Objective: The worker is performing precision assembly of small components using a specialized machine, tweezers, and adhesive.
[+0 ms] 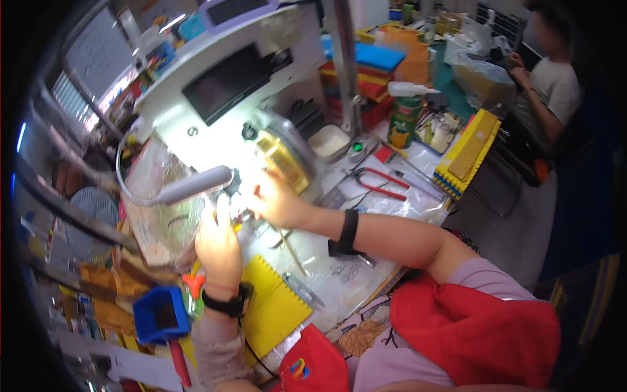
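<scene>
Under the glare of a grey desk lamp [196, 185], my left hand [219, 247] and my right hand [279, 201] come close together over the bench. Fingers on both are bent and pinched around something small; the bright light washes it out. Just past my right hand stands a shiny yellow-gold rounded object [282, 160]. Below my hands lies a yellow sheet with a toothed edge [274, 297]. Tweezers or a similar thin tool [292, 251] rest beside it, near a grey-bladed tool [304, 289].
Red-handled pliers [385, 183] lie to the right, by a green canister [405, 121] and yellow toothed strips [467, 153]. A dark screen [227, 83] stands behind. A blue bin [160, 315] sits at lower left, below a plastic-wrapped box [160, 235]. Another person [552, 91] sits at far right.
</scene>
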{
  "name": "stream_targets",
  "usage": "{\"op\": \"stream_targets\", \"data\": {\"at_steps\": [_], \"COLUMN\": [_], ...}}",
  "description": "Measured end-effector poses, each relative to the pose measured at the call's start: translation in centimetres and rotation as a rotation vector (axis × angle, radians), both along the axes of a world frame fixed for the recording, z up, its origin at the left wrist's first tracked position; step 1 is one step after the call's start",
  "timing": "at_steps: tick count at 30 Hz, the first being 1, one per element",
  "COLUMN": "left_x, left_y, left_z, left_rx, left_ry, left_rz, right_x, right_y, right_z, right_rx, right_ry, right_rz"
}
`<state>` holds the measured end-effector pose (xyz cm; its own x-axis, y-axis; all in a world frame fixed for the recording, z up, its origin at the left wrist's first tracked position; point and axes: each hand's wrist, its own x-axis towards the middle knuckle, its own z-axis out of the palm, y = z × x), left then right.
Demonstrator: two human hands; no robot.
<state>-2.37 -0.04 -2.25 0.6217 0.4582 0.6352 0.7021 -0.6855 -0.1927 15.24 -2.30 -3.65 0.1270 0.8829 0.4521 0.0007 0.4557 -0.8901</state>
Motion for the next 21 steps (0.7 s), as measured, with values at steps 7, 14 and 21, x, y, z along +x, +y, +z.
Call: {"op": "stream_targets", "data": {"at_steps": [7, 14, 21], "left_x": [-1.3, -0.6, -3.0], "left_y": [-3.2, -2.5, -2.7], "left_z": [0.3, -0.4, 1.3], "left_rx": [-0.348, -0.454, -0.471], "left_ry": [0.303, 0.316, 0.312], "left_rz": [0.408, 0.421, 0.239], "right_x": [-1.3, -0.8, -1.1], "right_y": [1.2, 0.3, -6.6], "right_z": [-1.7, -0.1, 3.2], "right_rx": [0.054, 0.009, -0.343], "right_ry": [-0.013, 0.107, 0.237], "right_rz": [0.013, 0.006, 0.173]}}
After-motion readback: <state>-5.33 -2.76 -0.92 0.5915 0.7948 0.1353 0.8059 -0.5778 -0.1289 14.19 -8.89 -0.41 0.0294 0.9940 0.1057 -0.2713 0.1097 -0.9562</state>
